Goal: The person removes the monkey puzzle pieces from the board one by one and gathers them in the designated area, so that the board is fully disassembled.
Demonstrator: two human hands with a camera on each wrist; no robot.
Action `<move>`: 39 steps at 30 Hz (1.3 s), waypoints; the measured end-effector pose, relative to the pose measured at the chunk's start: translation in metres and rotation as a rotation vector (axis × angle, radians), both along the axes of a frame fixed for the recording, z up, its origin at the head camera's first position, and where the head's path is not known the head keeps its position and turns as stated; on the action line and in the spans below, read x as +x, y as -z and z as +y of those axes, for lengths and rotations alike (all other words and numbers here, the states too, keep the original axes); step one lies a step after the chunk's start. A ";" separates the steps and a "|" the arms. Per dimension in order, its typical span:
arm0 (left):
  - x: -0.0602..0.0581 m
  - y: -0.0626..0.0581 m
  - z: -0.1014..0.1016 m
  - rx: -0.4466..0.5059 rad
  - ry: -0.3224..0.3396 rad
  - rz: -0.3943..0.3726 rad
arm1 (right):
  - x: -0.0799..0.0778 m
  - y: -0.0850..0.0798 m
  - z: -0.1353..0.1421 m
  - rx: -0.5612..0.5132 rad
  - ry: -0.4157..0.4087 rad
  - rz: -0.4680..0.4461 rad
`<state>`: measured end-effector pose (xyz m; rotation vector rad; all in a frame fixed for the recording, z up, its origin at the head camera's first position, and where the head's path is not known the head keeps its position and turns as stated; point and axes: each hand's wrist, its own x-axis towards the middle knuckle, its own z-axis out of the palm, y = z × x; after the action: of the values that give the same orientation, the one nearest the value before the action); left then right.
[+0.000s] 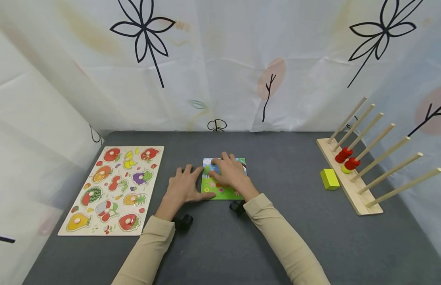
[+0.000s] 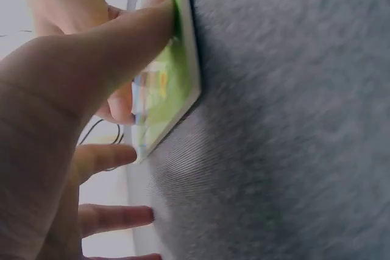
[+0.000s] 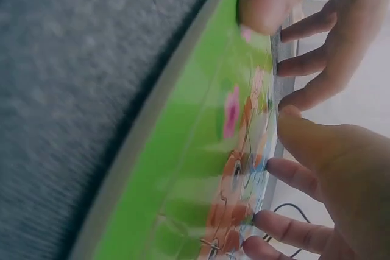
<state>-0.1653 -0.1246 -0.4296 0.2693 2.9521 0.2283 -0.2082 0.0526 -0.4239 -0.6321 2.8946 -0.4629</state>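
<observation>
A small jigsaw puzzle (image 1: 222, 194) with a bright green picture lies flat on the dark table in front of me. My left hand (image 1: 184, 187) is spread at its left side, thumb pressing the near left corner and index fingertip right at the left edge. My right hand (image 1: 230, 172) reaches over the picture, its fingertips resting on the surface and covering much of the middle. In the right wrist view, pink flowers and orange pieces with cut lines show on the puzzle (image 3: 183, 144). The left wrist view shows the left thumb (image 2: 131, 38) lying across its edge.
To the left lies a white fruit peg board (image 1: 115, 190) with knobbed pieces. A wooden stacking rack (image 1: 352, 182) with upright pegs stands at the right, red and yellow beads on two of them. Beside it sits a yellow-green block (image 1: 329, 179). A patterned curtain hangs behind the table.
</observation>
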 end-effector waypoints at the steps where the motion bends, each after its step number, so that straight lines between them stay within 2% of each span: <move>1: -0.001 -0.001 -0.001 -0.009 0.003 -0.004 | -0.001 0.000 -0.001 0.004 0.000 -0.006; 9: -0.008 -0.005 -0.003 -0.020 0.038 -0.021 | -0.009 -0.001 -0.004 0.038 -0.001 -0.018; 16: -0.012 -0.012 0.000 -0.019 0.058 -0.069 | -0.013 -0.008 -0.007 0.063 0.002 -0.042; 22: -0.014 -0.014 0.005 -0.051 0.066 -0.065 | -0.017 -0.009 -0.011 0.021 0.004 -0.069; 29: -0.016 -0.012 0.004 -0.068 0.058 -0.028 | -0.022 -0.009 -0.014 -0.041 0.032 -0.177; 39: -0.015 -0.010 0.004 -0.077 0.066 -0.014 | -0.025 -0.008 -0.014 -0.085 0.062 -0.246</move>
<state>-0.1804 -0.1204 -0.4191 0.3518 2.9240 0.1069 -0.2337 0.0390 -0.4155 -0.4615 2.6783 -0.6269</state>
